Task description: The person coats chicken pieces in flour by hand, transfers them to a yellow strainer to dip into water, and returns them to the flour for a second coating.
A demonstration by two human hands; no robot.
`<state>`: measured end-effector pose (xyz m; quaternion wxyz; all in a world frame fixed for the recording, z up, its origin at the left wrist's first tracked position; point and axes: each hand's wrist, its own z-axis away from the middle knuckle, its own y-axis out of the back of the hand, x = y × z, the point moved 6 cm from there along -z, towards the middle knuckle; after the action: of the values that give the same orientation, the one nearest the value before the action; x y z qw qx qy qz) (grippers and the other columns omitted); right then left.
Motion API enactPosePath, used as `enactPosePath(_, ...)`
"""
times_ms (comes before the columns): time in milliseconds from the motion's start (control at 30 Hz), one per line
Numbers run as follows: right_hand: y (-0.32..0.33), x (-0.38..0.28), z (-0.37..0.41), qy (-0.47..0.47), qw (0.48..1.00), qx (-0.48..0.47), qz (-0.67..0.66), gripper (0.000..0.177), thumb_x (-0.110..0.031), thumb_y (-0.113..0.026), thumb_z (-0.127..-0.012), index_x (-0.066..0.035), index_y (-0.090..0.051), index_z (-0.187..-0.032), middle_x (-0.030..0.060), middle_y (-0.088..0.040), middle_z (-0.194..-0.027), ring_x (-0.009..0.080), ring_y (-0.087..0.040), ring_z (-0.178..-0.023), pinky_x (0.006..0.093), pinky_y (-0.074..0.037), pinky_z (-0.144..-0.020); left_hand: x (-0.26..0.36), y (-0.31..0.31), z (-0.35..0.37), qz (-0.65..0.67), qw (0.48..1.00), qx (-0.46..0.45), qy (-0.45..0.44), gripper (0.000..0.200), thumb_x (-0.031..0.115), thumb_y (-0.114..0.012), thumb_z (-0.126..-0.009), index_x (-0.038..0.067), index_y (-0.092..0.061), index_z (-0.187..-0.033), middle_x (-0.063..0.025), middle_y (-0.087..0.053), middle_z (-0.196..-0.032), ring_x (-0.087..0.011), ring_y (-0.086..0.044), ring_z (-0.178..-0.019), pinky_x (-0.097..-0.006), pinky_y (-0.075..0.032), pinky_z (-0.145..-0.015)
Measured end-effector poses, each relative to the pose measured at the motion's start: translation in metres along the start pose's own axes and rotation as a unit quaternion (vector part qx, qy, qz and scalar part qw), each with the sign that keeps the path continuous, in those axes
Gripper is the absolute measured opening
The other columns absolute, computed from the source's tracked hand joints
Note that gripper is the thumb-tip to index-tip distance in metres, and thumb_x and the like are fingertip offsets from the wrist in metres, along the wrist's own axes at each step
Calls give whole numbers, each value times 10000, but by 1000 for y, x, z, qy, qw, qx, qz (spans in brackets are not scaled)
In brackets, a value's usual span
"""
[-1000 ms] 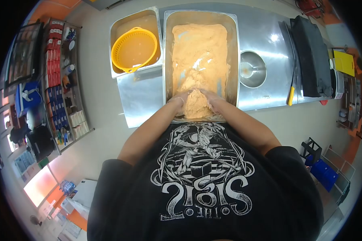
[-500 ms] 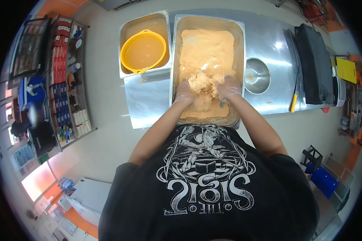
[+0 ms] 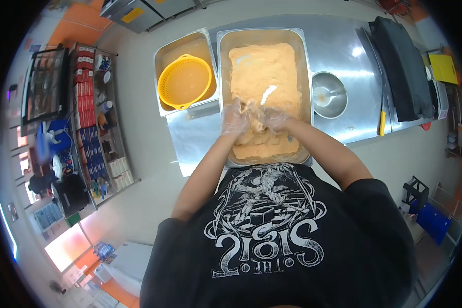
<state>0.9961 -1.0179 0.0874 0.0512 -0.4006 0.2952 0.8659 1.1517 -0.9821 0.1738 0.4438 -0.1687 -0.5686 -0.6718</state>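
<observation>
A deep metal tray [image 3: 307,77] on the steel table holds a wide layer of orange-tan batter [image 3: 267,66]. Inside the tray's near half, my left hand [image 3: 235,117] and my right hand [image 3: 275,120], both in clear plastic gloves, are close together. Between them is a lump of coated food [image 3: 255,122], and the fingers of both hands are closed round it. Its exact shape is blurred. A white streak shows on the batter just beyond the hands.
Left of the tray, a yellow strainer basket [image 3: 185,107] sits in a smaller metal pan [image 3: 158,66]. To the right are a steel bowl [image 3: 329,108], a yellow-handled knife [image 3: 382,123] and a black covered object [image 3: 403,72]. Shelves [image 3: 95,128] stand at far left.
Both hands have drawn closer together, and the spread, crumbly lump between them now looks smaller and gathered. The whole view has shifted slightly.
</observation>
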Motion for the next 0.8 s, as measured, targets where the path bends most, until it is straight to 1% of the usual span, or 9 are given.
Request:
enactPosePath(100,12,-11,13,89,983,112,114,731,-655,-297,-978,-48,-599,-1253,190,-664,-1161,331,-626,-1070,422,-476,-940,12,-9,-19,-171,978,102,-62,412,356,-595,-933,-46,-641,-1008,-264,-675,-1009,-407,-634,-1017,-468,-481,-890)
enactPosePath(167,32,1,6,-130,984,-48,-116,714,-652,-327,-967,-100,-527,-1373,175,-627,-1273,314,-589,-1187,395,-452,-1005,-8,-34,-44,-223,968,89,-79,503,401,-569,-933,-45,-623,-1158,-293,-656,-1079,-381,-621,-1092,-460,-456,-968)
enactPosePath(333,33,36,11,-112,941,-138,289,634,-466,-453,-946,-27,-479,-1403,215,-545,-1378,323,-520,-1287,360,-392,-1079,-20,-72,-33,-334,884,-324,-34,630,542,-470,-959,-1,-636,-1233,-271,-596,-1272,-386,-571,-1187,-445,-447,-994)
enactPosePath(467,-1,35,47,181,957,33,222,546,-252,-559,-872,21,-508,-1342,261,-533,-1349,333,-537,-1244,379,-395,-1072,-23,-63,1,-44,967,-251,19,637,550,-441,-977,15,-625,-1269,-248,-561,-1347,-349,-558,-1227,-414,-423,-1036)
enactPosePath(600,-31,26,25,136,962,31,233,570,-200,-662,-793,-12,-527,-1314,249,-527,-1358,308,-542,-1247,389,-389,-1071,-44,-91,8,8,943,-318,101,701,567,-396,-989,23,-461,-1426,-231,-510,-1415,-342,-525,-1269,-383,-390,-1078)
enactPosePath(700,-22,51,21,-322,827,202,-414,689,-170,-701,-805,5,-419,-1410,242,-595,-1270,363,-565,-1180,430,-454,-998,-81,-109,-3,4,950,-282,133,643,508,-409,-985,43,-456,-1428,-254,-533,-1373,-355,-542,-1248,-396,-413,-1053)
enactPosePath(733,3,37,11,-159,981,103,-37,644,-251,-705,-822,16,-473,-1360,238,-604,-1261,355,-580,-1162,424,-464,-981,-85,-105,-8,-95,954,-265,100,596,466,-422,-980,55,-483,-1408,-277,-563,-1324,-370,-563,-1218,-412,-435,-1028)
enactPosePath(767,1,14,4,40,937,-14,346,620,-332,-710,-838,26,-527,-1310,235,-613,-1252,348,-594,-1144,417,-473,-964,-94,-109,-13,-96,954,-265,105,596,466,-422,-980,55,-483,-1408,-277,-563,-1324,-370,-563,-1218,-412,-435,-1028)
enactPosePath(800,29,11,-3,-112,986,84,87,609,-379,-699,-848,27,-555,-1277,234,-622,-1236,349,-599,-1129,411,-473,-964,-96,-112,-21,-181,957,-224,42,538,401,-466,-954,61,-520,-1368,-278,-594,-1266,-389,-581,-1179,-429,-451,-1000)
